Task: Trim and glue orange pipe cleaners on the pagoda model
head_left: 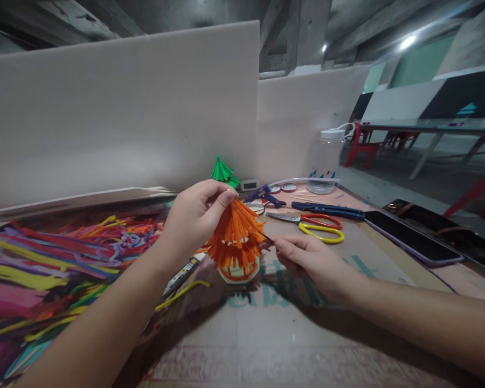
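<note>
White partition boards (121, 108) back a cardboard-covered worktable (291, 334) under dim light. An orange pipe-cleaner tree (236, 237) stands on its pale base at table centre; the left hand (194, 218) has thumb and fingers pinched shut on its top, while the right hand (311, 261) lies just beside its right fringe, fingertips together on what looks like a thin dark strand, hard to make out. Loose pipe cleaners (52, 258) lie left; scissors (315, 225), a phone (412, 237) and a green tree (223, 171) sit beyond.
</note>
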Demonstrator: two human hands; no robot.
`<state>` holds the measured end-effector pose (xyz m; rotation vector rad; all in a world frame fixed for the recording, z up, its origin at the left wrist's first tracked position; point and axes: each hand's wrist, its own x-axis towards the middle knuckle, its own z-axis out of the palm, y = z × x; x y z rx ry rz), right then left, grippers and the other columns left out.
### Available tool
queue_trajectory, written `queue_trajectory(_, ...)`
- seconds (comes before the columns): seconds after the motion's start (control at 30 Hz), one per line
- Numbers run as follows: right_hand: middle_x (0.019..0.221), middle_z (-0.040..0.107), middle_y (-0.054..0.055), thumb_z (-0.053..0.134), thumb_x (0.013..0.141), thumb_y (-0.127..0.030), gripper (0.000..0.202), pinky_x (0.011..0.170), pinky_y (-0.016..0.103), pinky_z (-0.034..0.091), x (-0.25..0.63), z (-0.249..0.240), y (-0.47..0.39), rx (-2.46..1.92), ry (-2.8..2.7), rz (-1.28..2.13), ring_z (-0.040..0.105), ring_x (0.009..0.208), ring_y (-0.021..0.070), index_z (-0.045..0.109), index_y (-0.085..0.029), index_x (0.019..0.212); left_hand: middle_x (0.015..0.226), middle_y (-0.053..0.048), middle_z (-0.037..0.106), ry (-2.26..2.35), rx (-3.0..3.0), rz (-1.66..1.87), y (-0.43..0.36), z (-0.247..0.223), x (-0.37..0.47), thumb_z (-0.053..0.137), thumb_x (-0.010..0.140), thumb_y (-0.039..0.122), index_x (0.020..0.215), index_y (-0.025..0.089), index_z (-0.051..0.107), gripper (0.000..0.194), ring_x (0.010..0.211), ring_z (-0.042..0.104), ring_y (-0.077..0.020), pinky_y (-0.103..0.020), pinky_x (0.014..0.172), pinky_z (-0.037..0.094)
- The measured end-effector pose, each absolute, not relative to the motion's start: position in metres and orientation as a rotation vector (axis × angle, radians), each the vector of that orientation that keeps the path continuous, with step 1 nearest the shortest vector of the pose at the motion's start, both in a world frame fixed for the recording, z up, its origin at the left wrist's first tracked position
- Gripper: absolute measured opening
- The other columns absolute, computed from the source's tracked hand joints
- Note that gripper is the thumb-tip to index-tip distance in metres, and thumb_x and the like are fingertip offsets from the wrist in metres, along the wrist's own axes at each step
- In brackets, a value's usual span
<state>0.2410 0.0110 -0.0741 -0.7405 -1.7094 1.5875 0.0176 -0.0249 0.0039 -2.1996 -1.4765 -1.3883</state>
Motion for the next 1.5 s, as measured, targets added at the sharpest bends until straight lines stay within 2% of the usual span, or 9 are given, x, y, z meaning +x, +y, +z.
queue_trajectory(0.13,0.055,0.031,-0.007,0.064,0.08,-0.069,0.054,0.046,0.027,0.014,0.2413,-0.0722,0.0106,-0.734,-1.718,1.581,0.023,0.051,0.0088,0.054,-0.019,0.065,0.078,-0.004,0.072,-1.471,-2.175,-1.358,-0.0259,0.0041,0.0181,0.055,0.095,0.032,0.085,0.021,0.07,0.021,0.07,0.065,-0.0178,-0.029,0.065,0.05)
queue_trajectory(0.23,0.055,0.032,-0.007,0.068,0.076,-0.071,0.053,0.046,0.026,0.014,0.2409,-0.071,0.011,-0.756,-1.713,1.582,0.023,0.05,0.0088,0.058,-0.019,0.07,0.079,-0.004,0.073,-1.46,-2.167,-1.337,-0.0257,0.0044,0.0192,0.055,0.094,0.031,0.085,0.021,0.071,0.021,0.073,0.066,-0.0188,-0.031,0.068,0.051)
queue_trajectory(0.37,0.053,0.033,-0.007,0.066,0.078,-0.069,0.053,0.045,0.026,0.014,0.2407,-0.0705,0.0126,-0.758,-1.741,1.569,0.023,0.049,0.0085,0.056,-0.019,0.065,0.081,-0.005,0.074,-1.46,-2.167,-1.353,-0.0252,0.004,0.02,0.054,0.094,0.031,0.086,0.021,0.071,0.021,0.074,0.066,-0.0193,-0.031,0.069,0.051)
queue_trajectory(0.53,0.055,0.034,-0.007,0.068,0.075,-0.071,0.056,0.045,0.026,0.015,0.2422,-0.0714,0.0138,-0.782,-1.744,1.553,0.025,0.049,0.0087,0.068,-0.016,0.084,0.083,-0.005,0.074,-1.456,-2.179,-1.353,-0.0254,0.0038,0.0198,0.054,0.095,0.033,0.086,0.021,0.071,0.022,0.074,0.066,-0.0193,-0.031,0.07,0.052)
queue_trajectory(0.67,0.054,0.031,-0.007,0.066,0.078,-0.07,0.054,0.045,0.026,0.014,0.2433,-0.0717,0.0149,-0.778,-1.782,1.513,0.024,0.049,0.0087,0.069,-0.016,0.08,0.083,-0.005,0.074,-1.448,-2.188,-1.346,-0.0257,0.0042,0.02,0.053,0.095,0.033,0.086,0.021,0.07,0.023,0.075,0.067,-0.0197,-0.031,0.07,0.052)
queue_trajectory(1.03,0.058,0.035,-0.005,0.069,0.078,-0.067,0.053,0.047,0.026,0.015,0.2435,-0.0745,0.0125,-0.741,-1.787,1.544,0.027,0.053,0.0097,0.074,-0.016,0.091,0.08,-0.004,0.073,-1.45,-2.172,-1.333,-0.023,0.0039,0.0183,0.055,0.095,0.03,0.085,0.021,0.07,0.02,0.074,0.066,-0.0188,-0.03,0.067,0.05)
queue_trajectory(1.33,0.059,0.034,-0.006,0.063,0.084,-0.065,0.052,0.047,0.026,0.017,0.2435,-0.0758,0.012,-0.742,-1.75,1.558,0.028,0.052,0.0102,0.07,-0.016,0.1,0.08,-0.004,0.073,-1.487,-2.159,-1.355,-0.0213,0.0026,0.0153,0.056,0.094,0.031,0.086,0.021,0.072,0.02,0.072,0.066,-0.0182,-0.03,0.067,0.05)
queue_trajectory(1.4,0.061,0.036,-0.006,0.062,0.084,-0.065,0.049,0.047,0.026,0.019,0.2427,-0.0745,0.0115,-0.723,-1.748,1.525,0.029,0.053,0.0102,0.066,-0.017,0.093,0.079,-0.004,0.073,-1.519,-2.14,-1.361,-0.0205,0.0028,0.0149,0.056,0.094,0.031,0.086,0.02,0.072,0.02,0.071,0.065,-0.018,-0.029,0.065,0.049)
queue_trajectory(1.5,0.068,0.043,-0.004,0.073,0.077,-0.058,0.042,0.05,0.026,0.026,0.2413,-0.0697,0.0113,-0.72,-1.725,1.391,0.036,0.058,0.0104,0.056,-0.02,0.082,0.078,-0.003,0.072,-1.515,-2.124,-1.386,-0.0228,0.0043,0.0174,0.057,0.094,0.032,0.085,0.02,0.071,0.021,0.071,0.065,-0.0174,-0.029,0.064,0.049)
